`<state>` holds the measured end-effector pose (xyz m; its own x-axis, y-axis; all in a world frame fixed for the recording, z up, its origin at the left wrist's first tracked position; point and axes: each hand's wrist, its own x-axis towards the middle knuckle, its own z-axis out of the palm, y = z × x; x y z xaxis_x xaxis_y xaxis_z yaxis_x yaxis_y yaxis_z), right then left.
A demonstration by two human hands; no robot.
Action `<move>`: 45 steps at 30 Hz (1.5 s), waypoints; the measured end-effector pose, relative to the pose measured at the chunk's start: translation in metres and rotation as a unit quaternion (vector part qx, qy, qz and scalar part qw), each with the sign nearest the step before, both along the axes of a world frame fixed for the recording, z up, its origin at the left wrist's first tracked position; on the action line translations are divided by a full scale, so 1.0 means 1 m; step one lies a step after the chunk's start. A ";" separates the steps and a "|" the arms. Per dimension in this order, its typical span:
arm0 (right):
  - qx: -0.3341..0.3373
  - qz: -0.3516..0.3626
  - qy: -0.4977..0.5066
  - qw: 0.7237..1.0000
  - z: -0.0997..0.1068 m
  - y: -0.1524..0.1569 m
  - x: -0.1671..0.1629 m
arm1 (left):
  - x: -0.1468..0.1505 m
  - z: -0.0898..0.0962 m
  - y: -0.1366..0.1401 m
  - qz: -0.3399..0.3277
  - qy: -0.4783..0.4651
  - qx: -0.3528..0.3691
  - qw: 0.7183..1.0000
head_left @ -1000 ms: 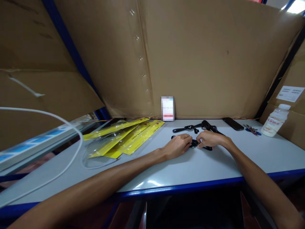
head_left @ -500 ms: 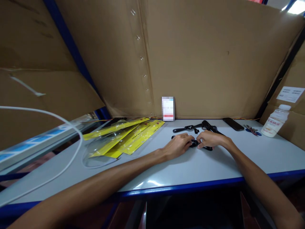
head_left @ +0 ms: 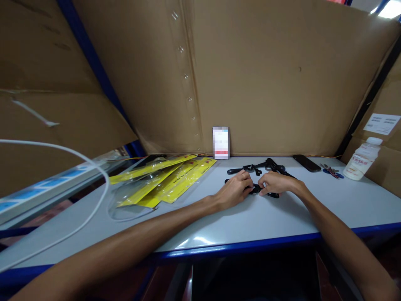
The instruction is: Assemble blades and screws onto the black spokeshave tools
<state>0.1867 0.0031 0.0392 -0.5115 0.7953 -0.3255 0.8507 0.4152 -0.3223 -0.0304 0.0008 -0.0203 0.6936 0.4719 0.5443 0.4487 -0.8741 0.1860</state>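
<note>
My left hand (head_left: 235,190) is closed on a slim black tool (head_left: 256,189) lying low over the table. From the other side, my right hand (head_left: 276,183) pinches the same tool with bent fingers. Its ends stick out past both hands, but the fingers cover much of it and its exact kind cannot be made out. Just behind the hands are another black long-handled tool (head_left: 238,170), a small black piece (head_left: 258,172) and a further black tool (head_left: 273,164), partly behind my right hand.
Yellow cards in clear packaging (head_left: 175,184) lie at left beside a white cable (head_left: 105,184). A phone (head_left: 221,143) leans on the cardboard wall (head_left: 266,83). At right are a dark phone (head_left: 307,163), keys (head_left: 332,170) and a bottle (head_left: 361,161). A blue edge (head_left: 250,246) borders the table.
My left hand has shifted slightly, its knuckles a little higher and its fingertips a bit further left on the black tool. My right hand stays where it was.
</note>
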 end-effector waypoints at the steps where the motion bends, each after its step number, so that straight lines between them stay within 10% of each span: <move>1: 0.001 0.001 0.001 1.000 0.000 0.000 0.000 | 0.000 0.000 0.000 -0.003 -0.001 0.000 1.000; 36: -0.001 -0.005 -0.003 1.000 0.004 -0.003 -0.002 | 0.001 0.003 0.004 -0.008 -0.020 -0.085 0.996; 45: 0.004 0.000 -0.005 1.000 0.003 -0.002 -0.001 | 0.003 0.007 -0.006 -0.034 0.044 -0.007 0.998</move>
